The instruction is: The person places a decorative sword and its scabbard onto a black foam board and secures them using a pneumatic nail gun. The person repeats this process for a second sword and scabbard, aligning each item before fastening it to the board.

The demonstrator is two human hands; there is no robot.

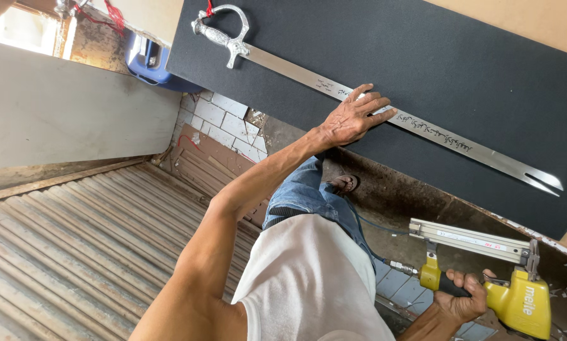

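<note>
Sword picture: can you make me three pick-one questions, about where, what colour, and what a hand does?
1. Where does the sword lie? A on the black board B on the floor C in a box
2. What colour is the nail gun? A red B yellow C blue
3. The right hand is: A open B pointing C gripping the nail gun
Answers: A, the blade rests on the board under the left hand; B, its body is yellow; C, fingers wrap its handle.
</note>
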